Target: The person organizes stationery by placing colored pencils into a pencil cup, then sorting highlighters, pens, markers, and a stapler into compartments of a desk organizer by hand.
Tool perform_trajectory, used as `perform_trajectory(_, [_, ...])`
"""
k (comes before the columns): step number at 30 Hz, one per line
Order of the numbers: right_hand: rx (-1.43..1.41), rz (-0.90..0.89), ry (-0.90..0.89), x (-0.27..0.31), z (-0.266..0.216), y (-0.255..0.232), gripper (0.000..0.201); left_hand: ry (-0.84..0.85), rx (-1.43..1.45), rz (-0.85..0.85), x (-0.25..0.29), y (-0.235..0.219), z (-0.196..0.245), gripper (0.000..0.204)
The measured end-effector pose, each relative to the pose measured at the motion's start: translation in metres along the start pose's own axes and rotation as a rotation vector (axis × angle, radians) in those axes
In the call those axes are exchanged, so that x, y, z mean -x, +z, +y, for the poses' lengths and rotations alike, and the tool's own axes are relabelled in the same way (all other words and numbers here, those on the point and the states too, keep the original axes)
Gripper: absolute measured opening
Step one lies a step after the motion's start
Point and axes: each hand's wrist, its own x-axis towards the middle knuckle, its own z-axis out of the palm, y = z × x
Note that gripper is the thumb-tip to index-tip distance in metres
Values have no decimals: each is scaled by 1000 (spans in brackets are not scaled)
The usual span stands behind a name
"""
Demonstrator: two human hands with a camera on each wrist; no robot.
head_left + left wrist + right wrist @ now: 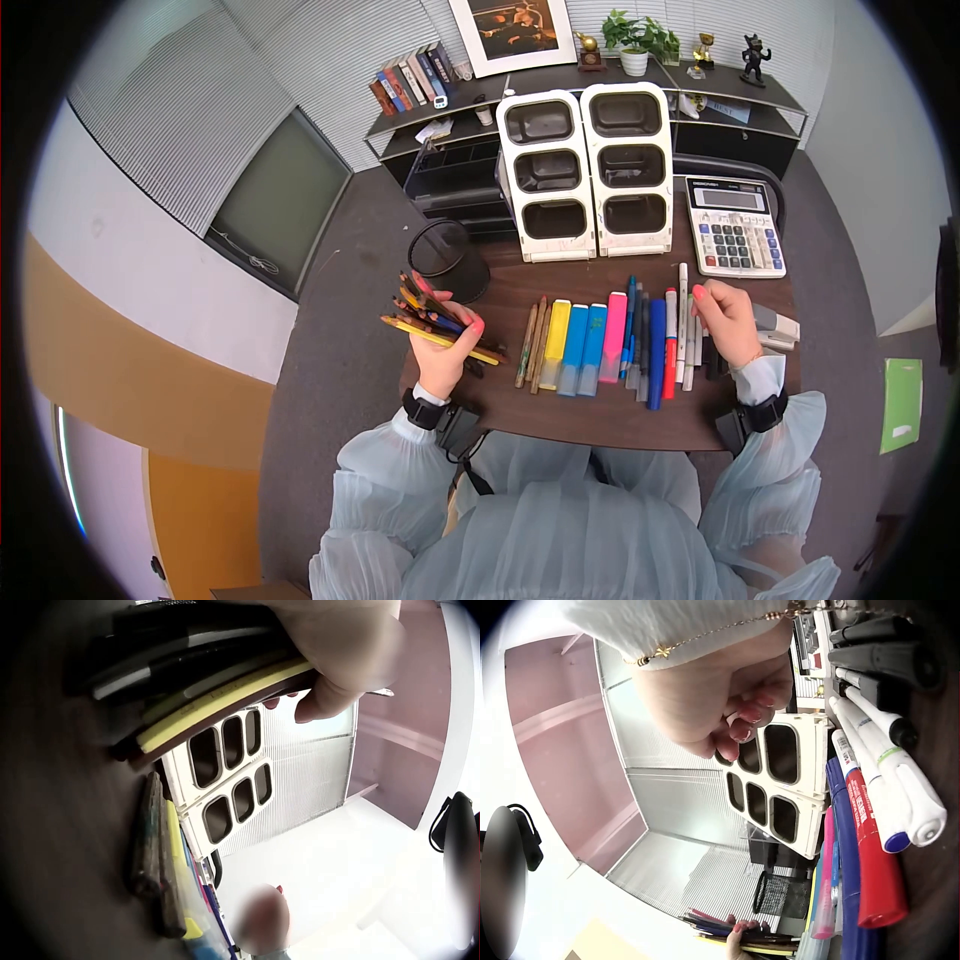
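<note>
The bundle of coloured pencils (440,322) sits in the left hand (447,345), raised just above the left edge of the brown desk (600,420), tips fanning up and to the left towards the black mesh cup (448,258) that stands just behind. The fingers are curled round the bundle with the thumb clamped across the shafts, as the left wrist view shows close up, with a yellow pencil (217,701) at the outside of the grip. To handle this well, I judge the grip should stay firm near the middle of the bundle, so that none of the outer pencils slides free, and the bundle should be squared end to end before it goes anywhere narrow. The right hand (725,318) hovers over the right end of the laid-out row; its fingers are loosely curled and hold nothing, so far as the right wrist view shows. Beneath it lie white markers (685,325), then a red marker (670,345), a blue marker (656,355), a pink highlighter (613,338), blue highlighters (584,350) and a yellow highlighter (553,345), with two brown pencils (533,345) nearest the bundle. Behind the row stand two white six-slot organisers (590,175), and a calculator (735,228) lies at the right.
</note>
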Motion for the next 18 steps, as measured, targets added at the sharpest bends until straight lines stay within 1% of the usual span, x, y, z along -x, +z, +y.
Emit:
perform_trajectory(2, [5, 1, 5, 0, -1, 0, 32, -11, 8, -6, 1, -1, 1, 42])
perform_trajectory(4, [18, -1, 4, 0, -1, 0, 32, -20, -94, 28, 1, -4, 2, 39])
perform_trajectory(5, [19, -1, 5, 0, -2, 0, 32, -21, -93, 28, 1, -4, 3, 39])
perform_trajectory(7, [12, -6, 16, 0, -2, 0, 31, -49, -159, 115, 0, -4, 5, 37])
perform_trajectory(8, [13, -5, 16, 0, -1, 0, 31, -50, -158, 115, -1, -4, 4, 37])
perform_trajectory(10, [8, -5, 10, 0, 0, 1, 31, 20, -146, 192, -4, -5, 2, 37])
perform_trajectory(11, [8, -6, 11, 0, 0, 0, 31, 37, -140, 203, -6, -5, 2, 38])
perform_trajectory(18, [16, -8, 8, 0, 0, 1, 31, 44, -190, 124, -8, -12, 1, 46])
